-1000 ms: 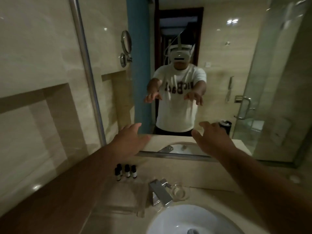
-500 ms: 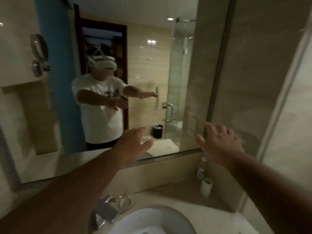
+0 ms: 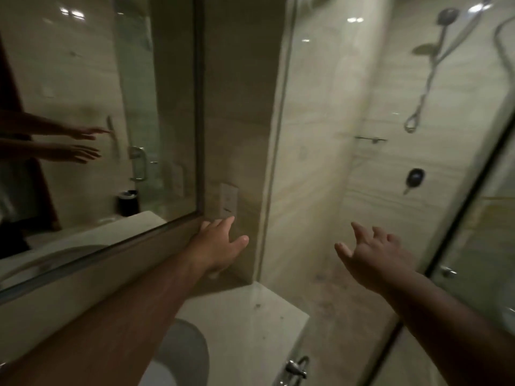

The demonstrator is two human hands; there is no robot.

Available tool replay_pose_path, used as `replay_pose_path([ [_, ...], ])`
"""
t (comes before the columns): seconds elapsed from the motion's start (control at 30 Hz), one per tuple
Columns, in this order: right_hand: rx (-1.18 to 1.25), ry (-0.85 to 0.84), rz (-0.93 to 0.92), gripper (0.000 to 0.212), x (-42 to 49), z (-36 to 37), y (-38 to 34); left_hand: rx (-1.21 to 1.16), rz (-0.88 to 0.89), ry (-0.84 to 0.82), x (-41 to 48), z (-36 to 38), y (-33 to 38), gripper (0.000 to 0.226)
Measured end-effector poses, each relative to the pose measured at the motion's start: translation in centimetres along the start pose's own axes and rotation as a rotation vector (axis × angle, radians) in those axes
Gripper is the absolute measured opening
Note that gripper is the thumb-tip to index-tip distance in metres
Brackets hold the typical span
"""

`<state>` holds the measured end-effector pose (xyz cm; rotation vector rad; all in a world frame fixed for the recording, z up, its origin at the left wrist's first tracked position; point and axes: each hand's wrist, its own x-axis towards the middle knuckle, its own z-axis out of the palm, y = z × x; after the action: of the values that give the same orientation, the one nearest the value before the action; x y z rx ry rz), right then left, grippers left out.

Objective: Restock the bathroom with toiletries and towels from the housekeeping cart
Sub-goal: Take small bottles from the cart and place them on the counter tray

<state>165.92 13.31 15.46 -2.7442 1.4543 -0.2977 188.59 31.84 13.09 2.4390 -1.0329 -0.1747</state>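
**Vanity corner meets shower stall**

The mirror point(image 3: 97, 121) hangs at left above the counter point(image 3: 245, 324), with the sink basin point(image 3: 189, 355) set into the counter at the bottom edge. A wall plate point(image 3: 228, 200) sits just right of the mirror. Farther right stands the glass shower screen point(image 3: 274, 151). Behind it are a shelf point(image 3: 370, 139), a control knob point(image 3: 415, 177) lower right of the shelf, and the shower head point(image 3: 447, 15) high above.

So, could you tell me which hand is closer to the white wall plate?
The left hand, fingertips just under the wall plate beside the mirror; the right hand is in front of the shower glass.
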Motion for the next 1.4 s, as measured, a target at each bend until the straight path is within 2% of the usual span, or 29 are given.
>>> replay_pose_path([
  [0.2, -0.043, 0.116, 0.116, 0.075, -1.3, -2.9, 10.8, 0.018, 0.171, -0.02, 0.1, 3.4, 11.4, 0.075],
  [0.6, -0.106, 0.167, 0.317, 0.074, -8.6, -11.4, 34.7, -0.085, 0.529, 0.014, -6.0, 12.2, 35.2, 0.069],
  [0.77, -0.077, 0.205, 0.432, 0.07, -13.5, -12.3, 43.5, -0.07, 0.675, -0.067, -9.2, 16.7, 44.7, 0.069],
  [1.07, -0.041, 0.192, 0.872, 0.071, -25.3, -12.7, 58.9, -0.073, 0.926, -0.245, -16.4, 27.2, 59.8, 0.067],
  [1.4, -0.107, 0.191, 1.244, 0.068, -36.3, -16.3, 68.8, -0.108, 1.283, -0.465, -25.2, 35.0, 76.1, 0.072],
])
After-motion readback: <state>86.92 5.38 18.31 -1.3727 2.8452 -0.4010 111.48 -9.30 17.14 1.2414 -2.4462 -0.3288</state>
